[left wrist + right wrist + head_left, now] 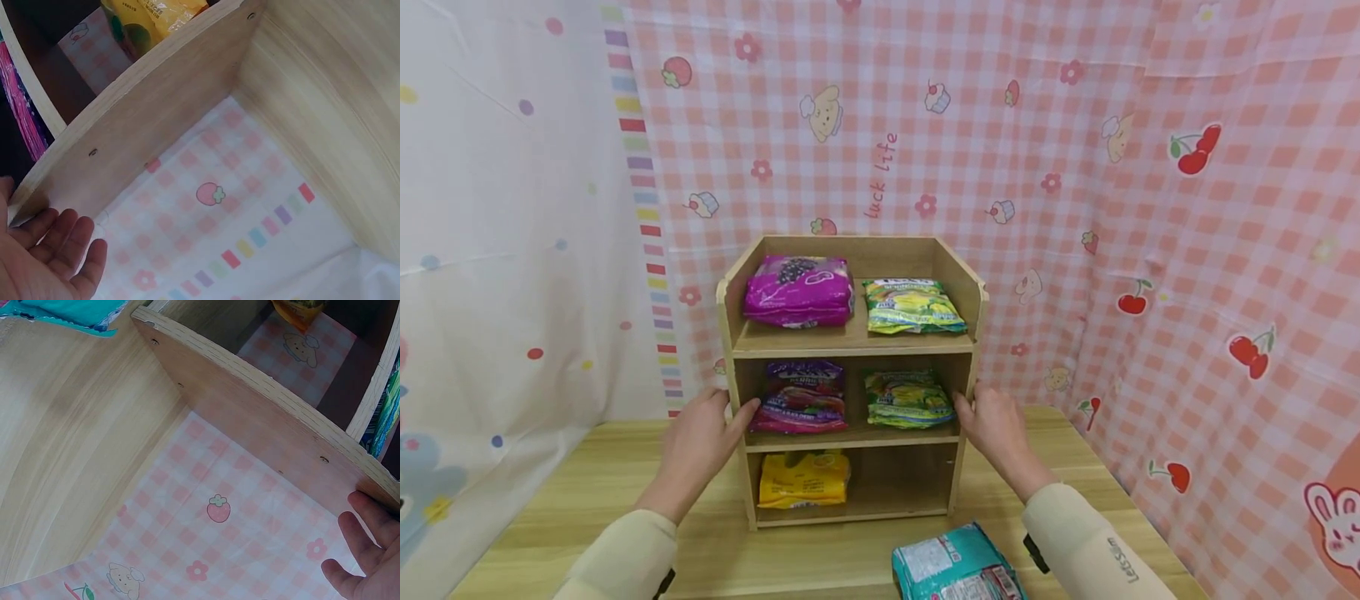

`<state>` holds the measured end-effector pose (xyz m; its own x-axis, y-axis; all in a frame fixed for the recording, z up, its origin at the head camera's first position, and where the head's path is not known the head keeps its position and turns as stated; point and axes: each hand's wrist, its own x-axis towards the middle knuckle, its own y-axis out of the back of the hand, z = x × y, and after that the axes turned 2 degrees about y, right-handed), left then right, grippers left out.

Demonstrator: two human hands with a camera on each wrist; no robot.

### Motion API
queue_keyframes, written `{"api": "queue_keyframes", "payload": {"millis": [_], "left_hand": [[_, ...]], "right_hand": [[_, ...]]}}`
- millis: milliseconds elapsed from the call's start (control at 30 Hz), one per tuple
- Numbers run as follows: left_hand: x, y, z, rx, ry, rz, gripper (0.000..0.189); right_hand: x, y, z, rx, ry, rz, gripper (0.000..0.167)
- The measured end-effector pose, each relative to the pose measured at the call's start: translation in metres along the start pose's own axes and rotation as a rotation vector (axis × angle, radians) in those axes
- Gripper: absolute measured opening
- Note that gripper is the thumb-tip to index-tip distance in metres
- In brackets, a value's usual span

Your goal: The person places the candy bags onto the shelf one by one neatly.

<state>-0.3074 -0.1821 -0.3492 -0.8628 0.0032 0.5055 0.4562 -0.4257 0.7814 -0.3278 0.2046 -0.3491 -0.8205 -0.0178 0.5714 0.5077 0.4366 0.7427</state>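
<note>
A small three-tier wooden shelf (850, 342) stands upright on the table. My left hand (700, 433) grips its left side panel at the middle tier, thumb around the front edge and fingers along the outside. On the opposite panel, my right hand (998, 429) holds the same height in a mirrored way. The top tier bears a purple bag (800, 292) and a green-yellow bag (913, 306). Between the hands, the middle tier has a dark purple-red bag (801, 397) and another green-yellow bag (908, 398). A yellow bag (805, 479) lies at the bottom left.
A teal bag (957, 562) lies on the wooden table (820, 554) in front of the shelf, toward the right forearm. Behind the shelf hangs a pink checked cloth (880, 117). A white dotted cloth (520, 250) hangs on the left.
</note>
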Motion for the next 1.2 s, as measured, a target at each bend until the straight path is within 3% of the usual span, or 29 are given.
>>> {"api": "queue_keyframes", "payload": {"millis": [133, 300, 733, 933, 1200], "left_hand": [[0.001, -0.002, 0.002, 0.011, -0.019, 0.074, 0.038], [0.000, -0.007, 0.003, 0.021, -0.048, 0.150, 0.033], [-0.001, -0.009, 0.005, 0.024, -0.034, 0.142, 0.032], [-0.001, -0.008, 0.004, 0.024, -0.033, 0.136, 0.033], [0.000, -0.006, 0.006, 0.021, -0.042, 0.140, 0.034]], "right_hand": [[0.000, 0.001, -0.001, 0.003, -0.001, -0.009, 0.042], [0.000, 0.001, -0.001, 0.002, 0.001, -0.002, 0.041], [-0.007, -0.001, 0.005, 0.068, 0.025, -0.063, 0.039], [-0.017, 0.000, 0.014, 0.056, 0.092, -0.192, 0.036], [-0.031, 0.000, 0.024, -0.088, 0.159, -0.501, 0.017]]}}
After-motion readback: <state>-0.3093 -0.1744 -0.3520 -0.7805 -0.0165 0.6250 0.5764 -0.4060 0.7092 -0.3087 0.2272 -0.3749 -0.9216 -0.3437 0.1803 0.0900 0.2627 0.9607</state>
